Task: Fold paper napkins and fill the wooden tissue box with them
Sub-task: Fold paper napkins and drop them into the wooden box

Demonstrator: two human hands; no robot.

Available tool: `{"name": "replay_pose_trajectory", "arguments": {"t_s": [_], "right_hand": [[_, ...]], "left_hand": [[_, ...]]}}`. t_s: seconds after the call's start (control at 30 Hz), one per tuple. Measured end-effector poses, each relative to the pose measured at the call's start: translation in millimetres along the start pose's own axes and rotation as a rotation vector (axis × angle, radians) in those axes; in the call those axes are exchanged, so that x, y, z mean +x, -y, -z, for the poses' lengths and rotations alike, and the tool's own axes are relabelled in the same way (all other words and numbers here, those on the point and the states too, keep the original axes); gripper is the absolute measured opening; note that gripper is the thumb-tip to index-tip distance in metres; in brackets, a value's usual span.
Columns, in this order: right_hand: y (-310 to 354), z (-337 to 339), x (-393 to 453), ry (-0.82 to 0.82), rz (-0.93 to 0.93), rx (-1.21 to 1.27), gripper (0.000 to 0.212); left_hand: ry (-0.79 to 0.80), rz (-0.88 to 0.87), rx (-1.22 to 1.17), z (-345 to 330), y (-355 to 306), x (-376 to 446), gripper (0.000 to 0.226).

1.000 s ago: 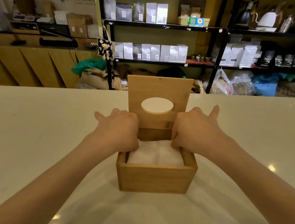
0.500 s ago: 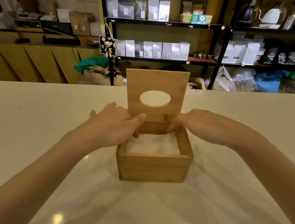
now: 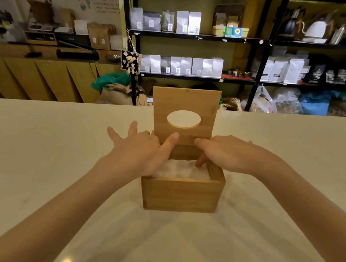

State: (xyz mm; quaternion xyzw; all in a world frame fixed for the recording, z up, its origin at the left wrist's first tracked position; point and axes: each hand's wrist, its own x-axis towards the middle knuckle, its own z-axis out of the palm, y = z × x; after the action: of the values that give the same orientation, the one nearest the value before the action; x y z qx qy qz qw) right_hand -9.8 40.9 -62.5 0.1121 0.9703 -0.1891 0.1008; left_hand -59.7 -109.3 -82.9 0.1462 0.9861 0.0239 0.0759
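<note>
A wooden tissue box [image 3: 181, 195] stands on the white table in front of me. Its lid [image 3: 186, 102], with an oval hole, stands upright at the back. White folded napkins [image 3: 182, 171] fill the box to just under the rim. My left hand [image 3: 139, 151] hovers over the box's left side, fingers spread, the thumb touching the lid's lower face. My right hand [image 3: 226, 153] reaches over the right rim, its fingertips at the lid's base and one finger down on the napkins. Neither hand holds anything.
The white table [image 3: 51, 151] stretches wide on both sides and towards me. Behind it stand black shelves [image 3: 197, 36] with bags and kettles, sacks on the floor, and a wooden counter [image 3: 37, 73] at the left.
Both hands lifted out of the box, where they pressed the napkins down, and moved up to the base of the lid. The left fingers have spread apart.
</note>
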Motion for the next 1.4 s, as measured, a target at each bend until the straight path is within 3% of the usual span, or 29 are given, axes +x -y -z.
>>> {"name": "replay_pose_trajectory", "arguments": {"t_s": [0.13,0.4,0.63,0.8,1.03,1.23,1.4], "right_hand": [[-3.2,2.1,-12.4,0.001,0.014,0.083,0.062],[-3.2,-19.4,-18.4,-0.063,-0.014,-0.178,0.046],[-10.9,-22.2,-45.5,-0.174,0.127,-0.079,0.050],[-24.9,-24.2,-69.7,-0.276,0.232,-0.009,0.053],[-33.2,4.3,-97.9,-0.358,0.316,0.031,0.059],[-41.4,38.7,-145.3,-0.447,0.393,0.023,0.066],[-65.0,23.9,-192.0,-0.668,0.489,0.014,0.066]], "left_hand": [[-0.068,0.017,-0.003,-0.8,-0.5,-12.5,0.082],[-0.107,0.039,-0.026,-14.2,-6.3,-29.9,0.078],[-0.325,0.020,-0.040,-21.5,-13.8,-53.8,0.062],[-0.406,0.005,-0.067,-31.3,-23.3,-76.4,0.067],[-0.434,-0.184,-0.154,-1.2,-38.7,-108.8,0.071],[-0.285,-0.371,-0.246,48.8,-57.4,-152.5,0.067],[-0.477,-0.466,-0.258,39.3,-78.2,-194.9,0.073]]}}
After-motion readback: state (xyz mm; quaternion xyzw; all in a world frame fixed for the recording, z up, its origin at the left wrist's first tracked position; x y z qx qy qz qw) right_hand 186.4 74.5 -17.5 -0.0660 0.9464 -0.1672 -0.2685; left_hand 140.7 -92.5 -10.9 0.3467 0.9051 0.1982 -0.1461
